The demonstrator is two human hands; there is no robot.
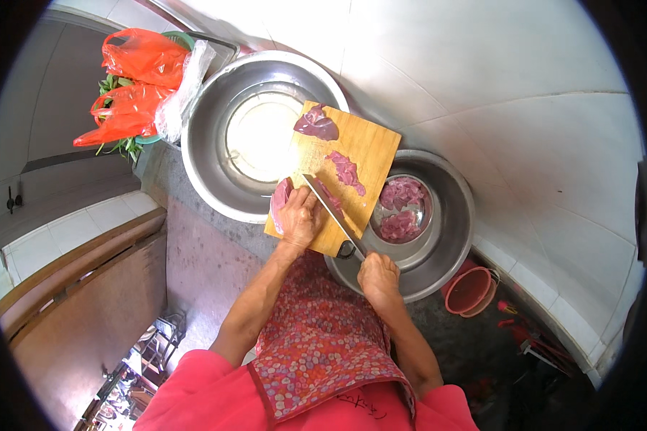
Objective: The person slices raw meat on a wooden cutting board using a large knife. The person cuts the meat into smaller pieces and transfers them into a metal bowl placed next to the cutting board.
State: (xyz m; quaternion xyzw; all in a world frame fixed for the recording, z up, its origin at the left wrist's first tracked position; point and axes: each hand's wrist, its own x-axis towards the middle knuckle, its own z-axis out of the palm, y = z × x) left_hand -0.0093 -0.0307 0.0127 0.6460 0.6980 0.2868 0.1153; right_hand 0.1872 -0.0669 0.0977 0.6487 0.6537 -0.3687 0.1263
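Observation:
A wooden cutting board (372, 147) lies tilted across the rims of two metal basins. My left hand (300, 219) presses with curled fingers on a chunk of raw meat (280, 200) near the board's left edge. Gripped in my right hand (379, 276) is a kitchen knife, its blade (336, 215) resting beside my left fingertips. Some cut meat shows just right of the blade. Farther up the board sit a pile of meat slices (346, 172) and a dark red chunk (316, 123).
The large metal basin (198, 169) stands left of the board. In the right basin (449, 244), a small metal bowl (429, 208) holds sliced meat (400, 224). Red plastic bags (140, 108) with greens are at far left. A red bucket (469, 289) stands low on the right, by the tiled wall (510, 144).

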